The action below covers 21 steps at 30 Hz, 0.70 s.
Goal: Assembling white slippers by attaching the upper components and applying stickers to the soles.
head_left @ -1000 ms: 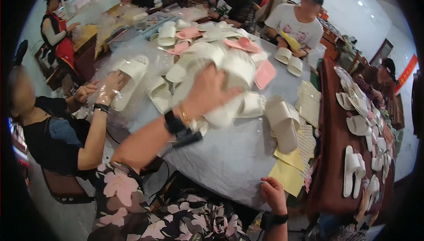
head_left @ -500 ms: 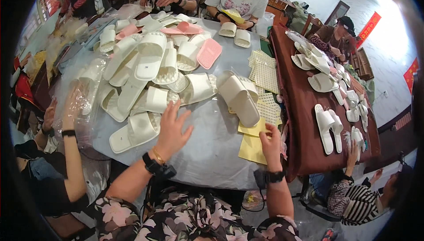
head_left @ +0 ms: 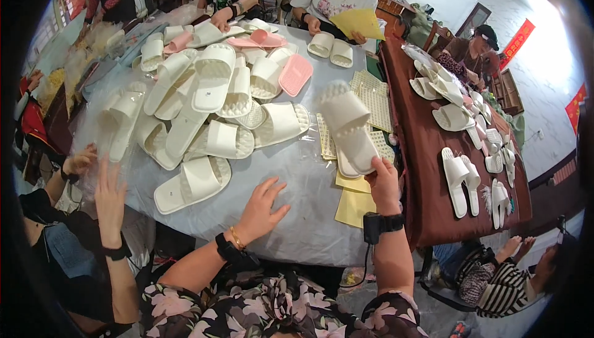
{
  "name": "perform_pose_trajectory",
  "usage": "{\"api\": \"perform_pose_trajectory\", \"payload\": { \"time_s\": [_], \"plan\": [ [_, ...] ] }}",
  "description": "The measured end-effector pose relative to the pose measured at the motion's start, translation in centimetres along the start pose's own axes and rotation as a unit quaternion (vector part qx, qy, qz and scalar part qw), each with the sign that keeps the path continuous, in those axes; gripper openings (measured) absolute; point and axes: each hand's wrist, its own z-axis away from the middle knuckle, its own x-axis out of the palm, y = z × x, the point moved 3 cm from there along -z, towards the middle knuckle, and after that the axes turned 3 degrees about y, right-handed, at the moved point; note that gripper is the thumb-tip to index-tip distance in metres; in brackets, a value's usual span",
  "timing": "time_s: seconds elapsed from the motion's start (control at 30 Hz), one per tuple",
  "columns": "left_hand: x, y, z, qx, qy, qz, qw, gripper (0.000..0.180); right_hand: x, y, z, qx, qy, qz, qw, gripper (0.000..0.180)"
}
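Observation:
My right hand (head_left: 385, 186) grips the heel end of white slippers (head_left: 348, 115), a pair lying one against the other, tilted above the sticker sheets. Their far end is blurred by motion. Over the near part of the table my left hand (head_left: 263, 207) is open, fingers apart, holding nothing. Nearest to it is a single white slipper (head_left: 197, 183) at the front of a big heap of white slippers (head_left: 213, 84), where a pink slipper (head_left: 296, 75) also lies.
Yellow sticker sheets (head_left: 374, 103) and plain yellow sheets (head_left: 356, 207) lie under and beside the held slippers. Another pair of slippers (head_left: 331, 48) sits across the grey-covered table (head_left: 297, 226). A brown-covered table (head_left: 421, 183) with slippers adjoins at right. A co-worker's hands (head_left: 110, 199) are at left.
My right hand has closed on the slippers, and they have swung more upright. My left hand has moved right and nearer. Across the table, a person now lifts a yellow sheet.

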Motion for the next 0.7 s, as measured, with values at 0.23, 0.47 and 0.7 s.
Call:
{"api": "perform_pose_trajectory", "payload": {
  "time_s": [0.23,0.47,0.7],
  "plan": [
    [-0.7,4.1,-2.7,-0.064,-0.033,0.248,0.966,0.068,2.4,-2.5,7.9,-0.031,-0.057,-0.088,0.994,0.026],
    [-0.5,4.0,-2.7,-0.158,0.052,0.551,0.818,0.053,4.1,2.6,12.1,0.098,-0.249,0.209,0.941,0.033],
    [-1.2,-0.1,-0.2,-0.236,0.1,0.454,0.853,0.044,1.9,3.1,6.2,-0.322,0.014,0.58,0.748,0.062]
  ]
}}
